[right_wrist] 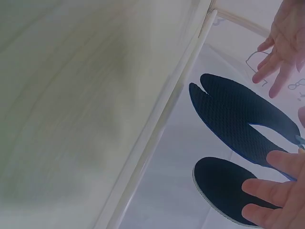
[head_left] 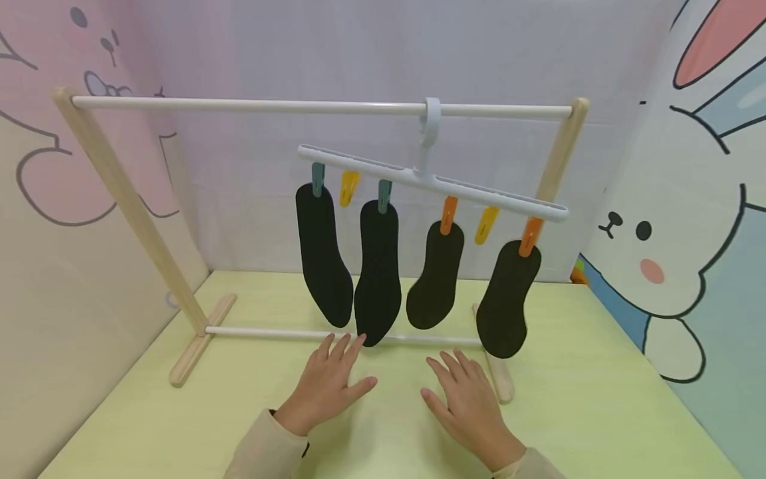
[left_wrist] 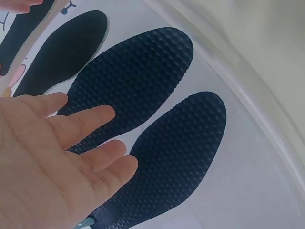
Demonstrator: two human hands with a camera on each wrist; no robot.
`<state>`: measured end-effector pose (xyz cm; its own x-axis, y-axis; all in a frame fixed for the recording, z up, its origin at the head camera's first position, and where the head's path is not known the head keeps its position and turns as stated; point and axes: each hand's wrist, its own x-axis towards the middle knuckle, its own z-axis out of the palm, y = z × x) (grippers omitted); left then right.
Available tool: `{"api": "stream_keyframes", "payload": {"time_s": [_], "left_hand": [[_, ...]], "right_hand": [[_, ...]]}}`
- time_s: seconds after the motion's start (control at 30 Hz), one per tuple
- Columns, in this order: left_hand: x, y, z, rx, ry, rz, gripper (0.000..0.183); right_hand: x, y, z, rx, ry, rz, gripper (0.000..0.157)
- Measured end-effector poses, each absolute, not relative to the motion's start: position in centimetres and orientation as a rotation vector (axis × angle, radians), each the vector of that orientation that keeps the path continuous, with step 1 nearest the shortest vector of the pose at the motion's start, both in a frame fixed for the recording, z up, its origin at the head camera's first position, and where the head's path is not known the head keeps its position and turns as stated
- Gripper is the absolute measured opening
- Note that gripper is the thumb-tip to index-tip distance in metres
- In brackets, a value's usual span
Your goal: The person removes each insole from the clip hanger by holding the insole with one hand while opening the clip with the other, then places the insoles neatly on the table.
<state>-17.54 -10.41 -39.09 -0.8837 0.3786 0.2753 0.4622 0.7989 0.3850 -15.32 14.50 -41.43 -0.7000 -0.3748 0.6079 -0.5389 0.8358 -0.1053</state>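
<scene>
Several black insoles hang by clips from a white clip hanger (head_left: 461, 189), which tilts down to the right. Two longer insoles, the outer left one (head_left: 323, 259) and its neighbour (head_left: 378, 266), hang from teal clips (head_left: 318, 179). Orange clips (head_left: 449, 214) hold two shorter insoles, one inner (head_left: 437, 273) and one at the far right (head_left: 509, 299). My left hand (head_left: 326, 386) is spread low, its fingertips overlapping the second insole's lower end in the head view. My right hand (head_left: 469, 406) hovers below the shorter insoles with fingers extended. Both hands hold nothing. Bumpy texture shows on two insoles in the left wrist view.
The hanger hooks over the top bar (head_left: 257, 105) of a rack with wooden legs (head_left: 137, 219) and a lower white rod (head_left: 269, 332). Two yellow clips (head_left: 349, 188) hang without insoles. Pale yellow table (head_left: 179, 432) lies underneath; printed cartoon walls (head_left: 676, 219) stand at the sides.
</scene>
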Motion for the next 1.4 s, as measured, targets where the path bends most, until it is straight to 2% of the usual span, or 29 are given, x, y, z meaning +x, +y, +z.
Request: {"api": "stream_keyframes", "payload": {"time_s": [0.2,0.33,0.6,0.9,1.4], "left_hand": [[-17.6,-10.4,-38.8,-0.702,-2.799,-0.778,0.063],[-17.7,-10.6,-38.3,-0.779,-2.823,-1.063,0.062],[-17.8,-10.7,-37.4,-0.88,-2.799,-1.325,0.063],[-17.8,-10.6,-37.5,-0.992,-2.761,-1.468,0.064],[-17.9,-9.7,-36.6,-0.979,-2.719,-1.504,0.063]], "right_hand": [[-15.3,14.5,-41.4,0.677,-2.397,0.449,0.035],[-15.5,14.7,-41.4,0.71,-2.327,0.488,0.029],[-15.6,15.0,-41.2,0.716,-2.243,0.614,0.023],[-14.4,14.7,-40.3,0.409,-2.506,1.235,0.024],[-14.2,14.9,-40.3,0.451,-2.461,1.166,0.023]]}}
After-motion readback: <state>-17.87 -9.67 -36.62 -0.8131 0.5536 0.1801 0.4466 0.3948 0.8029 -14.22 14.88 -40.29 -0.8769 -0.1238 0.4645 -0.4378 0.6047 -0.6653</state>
